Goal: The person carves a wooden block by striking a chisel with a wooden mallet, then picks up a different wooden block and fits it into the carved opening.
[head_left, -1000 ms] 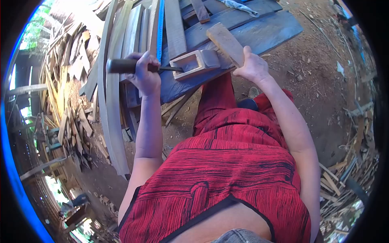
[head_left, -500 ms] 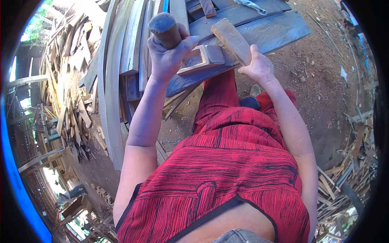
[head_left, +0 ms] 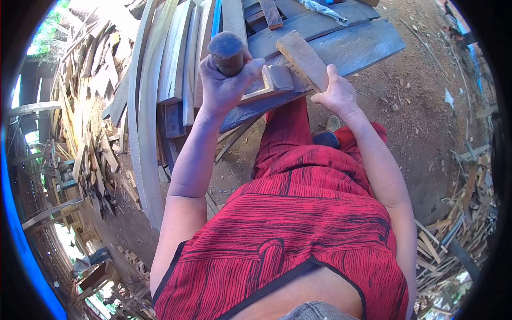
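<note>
My left hand (head_left: 223, 88) is closed round a thick, dark, round-topped tool handle (head_left: 229, 52), which stands upright. Whatever is at its lower end is hidden by the hand. Just right of that hand, partly covered by it, lies a pale wooden piece (head_left: 280, 79) with a hollow cut in it and a rounded end block. My right hand (head_left: 338, 96) grips the near end of a flat wooden block (head_left: 303, 58), thumb along its side. The block slants up and left above the dark plank (head_left: 362, 44) of the bench.
Long boards (head_left: 148, 106) lie side by side on the left. A blue measuring strip (head_left: 217, 18) and a crumpled plastic wrapper (head_left: 324, 10) are toward the back. Scrap wood piles (head_left: 96, 176) flank the dirt floor (head_left: 410, 106).
My left hand has shifted slightly right and nearer with the handle, covering more of the hollowed piece. The right hand keeps its grip on the block with little movement.
</note>
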### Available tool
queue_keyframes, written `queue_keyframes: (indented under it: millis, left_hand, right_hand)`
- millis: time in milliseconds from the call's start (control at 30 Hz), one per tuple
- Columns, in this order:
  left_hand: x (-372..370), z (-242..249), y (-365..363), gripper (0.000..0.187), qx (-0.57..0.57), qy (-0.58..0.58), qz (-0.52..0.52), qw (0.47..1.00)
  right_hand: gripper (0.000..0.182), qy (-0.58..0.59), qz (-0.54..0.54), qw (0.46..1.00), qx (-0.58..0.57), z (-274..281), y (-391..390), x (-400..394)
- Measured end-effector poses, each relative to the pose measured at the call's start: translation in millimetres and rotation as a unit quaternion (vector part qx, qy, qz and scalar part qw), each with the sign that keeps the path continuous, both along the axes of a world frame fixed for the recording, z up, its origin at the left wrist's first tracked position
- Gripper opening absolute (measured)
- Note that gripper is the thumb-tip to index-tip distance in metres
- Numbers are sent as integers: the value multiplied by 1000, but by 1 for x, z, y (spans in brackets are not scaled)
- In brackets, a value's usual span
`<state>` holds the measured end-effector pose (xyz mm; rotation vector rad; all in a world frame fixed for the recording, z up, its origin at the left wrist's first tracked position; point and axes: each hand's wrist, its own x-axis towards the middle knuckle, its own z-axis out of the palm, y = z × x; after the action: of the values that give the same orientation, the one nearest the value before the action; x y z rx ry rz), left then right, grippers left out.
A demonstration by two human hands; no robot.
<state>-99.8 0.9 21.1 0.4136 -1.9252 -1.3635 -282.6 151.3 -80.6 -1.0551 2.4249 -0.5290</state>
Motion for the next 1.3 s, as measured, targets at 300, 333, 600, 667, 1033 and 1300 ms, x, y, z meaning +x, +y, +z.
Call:
queue_keyframes:
  millis: [300, 333, 600, 667, 1033, 1300]
  left_hand:
    - [-1, -7, -14, 12, 14, -7, 2, 1000]
    - [-1, -6, -13, 12, 13, -5, 1, 1000]
    - [-6, -6, -8, 12, 4, -20, -3, 1000]
    - [-7, -6, -7, 13, 10, -14, -7, 1000]
    - [-2, -2, -2, 13, 10, 73, 17, 997]
    - [-4, -7, -5, 16, 20, 18, -4, 1000]
  right_hand:
    - [60, -63, 20, 995, -74, -7, 7, -16]
    - [60, -61, 20, 995, -76, 5, 6, -17]
    - [53, -153, 71, 820, -547, 182, 7, 27]
    - [61, -113, 123, 855, -491, 176, 8, 28]
    - [51, -165, 102, 902, -385, 220, 17, 49]
    - [53, -72, 153, 858, -486, 248, 11, 45]
